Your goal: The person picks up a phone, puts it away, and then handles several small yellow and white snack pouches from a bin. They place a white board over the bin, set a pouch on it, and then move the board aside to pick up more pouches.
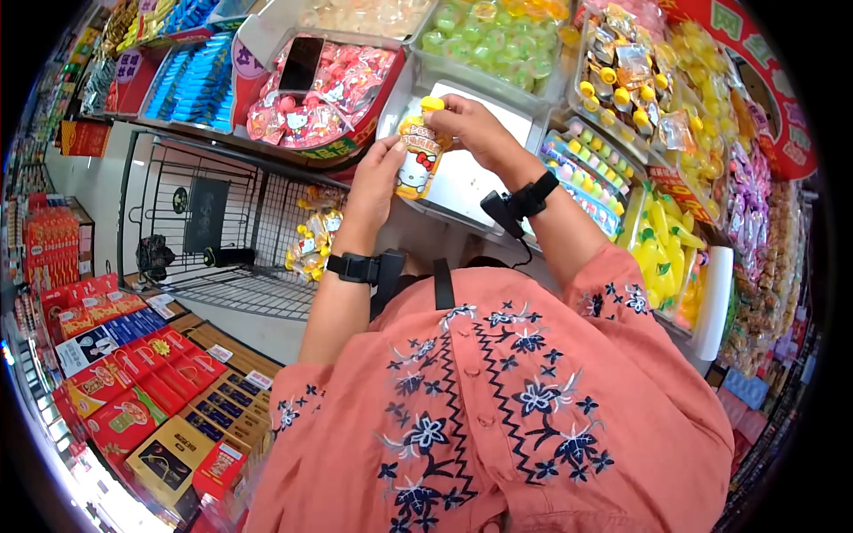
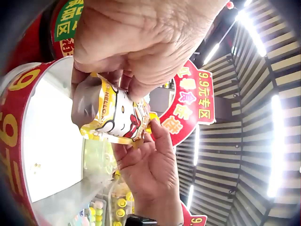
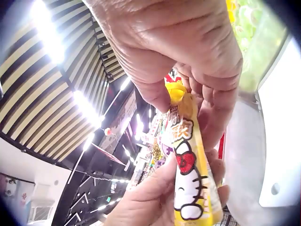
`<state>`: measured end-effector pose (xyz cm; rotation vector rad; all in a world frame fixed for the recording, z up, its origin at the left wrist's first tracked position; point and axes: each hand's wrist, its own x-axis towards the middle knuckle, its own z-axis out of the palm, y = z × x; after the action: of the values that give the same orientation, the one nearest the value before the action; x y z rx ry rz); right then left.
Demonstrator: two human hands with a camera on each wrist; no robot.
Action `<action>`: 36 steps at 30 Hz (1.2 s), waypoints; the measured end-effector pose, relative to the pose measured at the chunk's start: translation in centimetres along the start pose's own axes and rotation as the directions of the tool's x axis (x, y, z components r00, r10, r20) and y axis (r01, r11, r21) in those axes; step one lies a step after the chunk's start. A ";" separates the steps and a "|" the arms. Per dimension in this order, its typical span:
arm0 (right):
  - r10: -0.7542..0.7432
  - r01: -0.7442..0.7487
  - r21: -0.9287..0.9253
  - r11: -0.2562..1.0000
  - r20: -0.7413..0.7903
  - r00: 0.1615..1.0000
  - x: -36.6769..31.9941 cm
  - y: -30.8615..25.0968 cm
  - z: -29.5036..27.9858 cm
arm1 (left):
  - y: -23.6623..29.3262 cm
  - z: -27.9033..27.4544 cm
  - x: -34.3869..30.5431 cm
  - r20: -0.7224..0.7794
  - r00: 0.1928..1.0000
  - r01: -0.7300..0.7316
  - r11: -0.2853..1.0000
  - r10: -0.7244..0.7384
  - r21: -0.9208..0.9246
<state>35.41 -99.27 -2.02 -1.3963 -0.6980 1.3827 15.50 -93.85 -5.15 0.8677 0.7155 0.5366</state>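
Note:
Both hands hold a yellow spouted pouch [image 1: 416,173] with a cartoon cat on its front, upright above a white panel in the display. My left hand [image 1: 378,182] grips the pouch by its side, the thumb lying over the front. At the top, my right hand [image 1: 484,133] pinches the pouch beside its yellow cap [image 1: 433,104]. In the right wrist view the cap [image 3: 176,90] sits between thumb and fingers, and the left hand [image 3: 146,202] supports the pouch [image 3: 193,174] below. The left wrist view shows the pouch's silvery base [image 2: 87,108] tilted toward the camera.
A phone [image 1: 302,64] lies on pink bagged sweets [image 1: 342,84] at the display's left. Green jelly cups [image 1: 489,44] fill a bin behind the hands. Left of me stands a wire shopping cart [image 1: 213,222] with yellow pouches [image 1: 311,244] inside. Boxed goods [image 1: 133,382] are stacked at lower left.

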 end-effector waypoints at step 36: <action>-0.525 0.535 -0.826 0.176 0.381 0.761 16.0 -1.6 -5.0 | -0.1 -8.1 -10.6 -0.431 0.902 0.086 0.970 0.020 0.225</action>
<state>43.36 -85.47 -7.33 -1.6535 -1.9767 0.3001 2.54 -97.11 -5.24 0.9697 1.2193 0.6287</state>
